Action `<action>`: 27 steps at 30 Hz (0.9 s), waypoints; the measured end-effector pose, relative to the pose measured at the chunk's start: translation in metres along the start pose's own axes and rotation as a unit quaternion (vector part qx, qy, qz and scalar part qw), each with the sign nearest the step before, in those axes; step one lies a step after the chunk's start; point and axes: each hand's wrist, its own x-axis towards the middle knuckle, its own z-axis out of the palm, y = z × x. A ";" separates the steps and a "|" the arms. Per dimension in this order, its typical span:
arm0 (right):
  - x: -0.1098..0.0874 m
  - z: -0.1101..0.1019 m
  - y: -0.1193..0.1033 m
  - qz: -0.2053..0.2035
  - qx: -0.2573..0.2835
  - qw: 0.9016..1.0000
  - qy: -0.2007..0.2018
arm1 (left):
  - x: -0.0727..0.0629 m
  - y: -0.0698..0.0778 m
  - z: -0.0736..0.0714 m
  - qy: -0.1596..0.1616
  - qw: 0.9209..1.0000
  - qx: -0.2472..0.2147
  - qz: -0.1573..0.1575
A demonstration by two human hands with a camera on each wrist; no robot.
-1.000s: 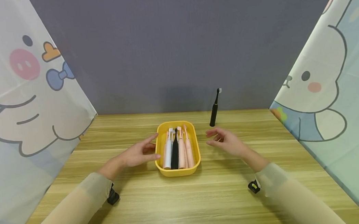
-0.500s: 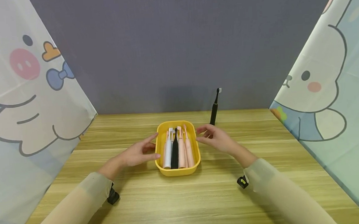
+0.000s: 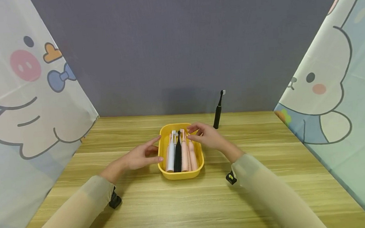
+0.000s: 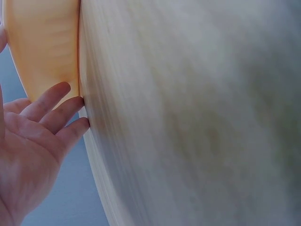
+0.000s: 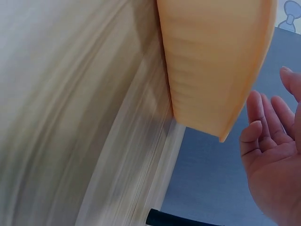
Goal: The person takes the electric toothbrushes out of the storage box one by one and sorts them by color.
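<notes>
A yellow basket [image 3: 181, 176] on the table holds several electric toothbrushes: a white toothbrush [image 3: 171, 158], a black toothbrush [image 3: 177, 156] and pink ones. My left hand [image 3: 142, 156] rests at the basket's left side, its thumb and forefinger at the rim; in the left wrist view its spread fingers [image 4: 59, 115] lie by the wall. Over the right rim reaches my right hand [image 3: 208, 136], fingertips around the head end of the rightmost pink toothbrush [image 3: 192, 157] and partly hiding it. The right wrist view has this hand's loosely bent fingers [image 5: 270, 115] beside the basket, holding nothing visible.
A second black toothbrush [image 3: 217, 115] stands upright on the table, behind and right of the basket. At the back rises a grey wall [image 3: 178, 51]. Cartoon-printed cloths [image 3: 43, 101] hang on both sides of the wooden table [image 3: 175, 208].
My right hand has moved left, from beside the basket to over its right rim. The left hand, the basket and the standing black toothbrush have stayed in place.
</notes>
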 end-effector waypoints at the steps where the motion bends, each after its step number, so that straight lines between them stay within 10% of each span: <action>1: 0.003 0.001 0.000 0.001 -0.002 1.000 -0.002 | 0.000 0.000 0.000 0.000 1.000 -0.001 -0.001; 27: 0.041 0.031 0.009 -0.002 -0.063 0.997 -0.039 | 0.000 0.000 -0.001 -0.001 1.000 -0.002 -0.005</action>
